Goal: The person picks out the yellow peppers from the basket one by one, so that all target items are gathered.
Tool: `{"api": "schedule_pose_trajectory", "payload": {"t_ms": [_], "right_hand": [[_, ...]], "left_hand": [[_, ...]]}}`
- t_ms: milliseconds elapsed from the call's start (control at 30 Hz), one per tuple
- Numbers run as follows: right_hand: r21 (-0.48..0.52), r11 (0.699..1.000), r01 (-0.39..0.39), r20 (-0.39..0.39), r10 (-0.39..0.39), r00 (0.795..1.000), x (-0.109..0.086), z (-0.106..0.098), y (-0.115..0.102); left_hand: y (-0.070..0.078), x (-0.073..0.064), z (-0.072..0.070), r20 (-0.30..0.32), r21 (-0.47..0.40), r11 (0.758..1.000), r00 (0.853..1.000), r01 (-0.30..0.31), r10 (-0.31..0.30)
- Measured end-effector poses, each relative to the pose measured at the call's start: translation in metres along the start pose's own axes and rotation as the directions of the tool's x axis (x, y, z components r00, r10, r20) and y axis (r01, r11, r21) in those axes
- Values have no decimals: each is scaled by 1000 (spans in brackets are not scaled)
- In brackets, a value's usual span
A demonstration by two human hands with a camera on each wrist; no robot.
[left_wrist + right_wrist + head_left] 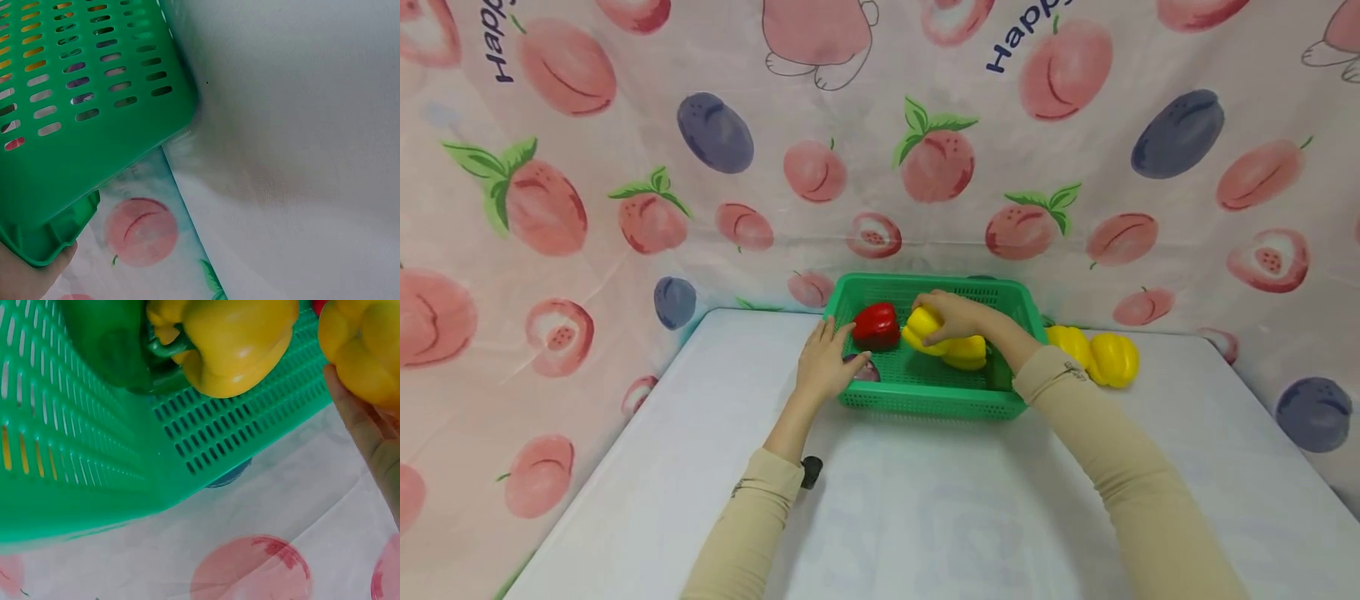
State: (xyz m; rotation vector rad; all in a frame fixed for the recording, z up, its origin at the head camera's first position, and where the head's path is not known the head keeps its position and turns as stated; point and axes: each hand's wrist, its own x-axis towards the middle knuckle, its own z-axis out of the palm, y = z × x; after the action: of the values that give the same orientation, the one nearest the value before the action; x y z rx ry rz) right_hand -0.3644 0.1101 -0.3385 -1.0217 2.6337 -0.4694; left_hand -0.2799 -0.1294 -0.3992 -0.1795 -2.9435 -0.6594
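My right hand (953,317) holds a yellow bell pepper (916,335) over the middle of a green slotted plastic basket (928,402). Below that hand, a second yellow bell pepper (240,344) lies in the basket beside a green bell pepper (103,337) at the right end. My left hand (824,364) rests at the basket's left rim, fingers extended and thumb reaching inward. Near this thumb sits a shiny purple, onion-like vegetable (867,372), partly covered. A red bell pepper (877,326) lies in the back left of the basket.
Outside the basket, two yellow bell peppers (1114,360) lie to its right on the white table (925,508). Something dark (230,476) shows past the basket's far side. A fruit-printed cloth (820,217) hangs behind the table and along its left.
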Motion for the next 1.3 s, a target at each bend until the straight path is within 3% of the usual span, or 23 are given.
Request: {"api": "schedule_pose_trajectory", "payload": {"t_ms": [433,900,1300], "right_hand": [[38,999,-15,-98,19,995,-14,-3,-7],[131,991,-6,-244,38,969,-36,-11,-6],[177,984,-30,-276,79,958,-49,-10,-15]], "left_hand": [[-2,-1,2,-11,8,1000,1000,-13,13],[0,-1,-3,-9,8,1000,1000,-19,19],[-1,0,-2,6,-4,1000,1000,-23,23]]}}
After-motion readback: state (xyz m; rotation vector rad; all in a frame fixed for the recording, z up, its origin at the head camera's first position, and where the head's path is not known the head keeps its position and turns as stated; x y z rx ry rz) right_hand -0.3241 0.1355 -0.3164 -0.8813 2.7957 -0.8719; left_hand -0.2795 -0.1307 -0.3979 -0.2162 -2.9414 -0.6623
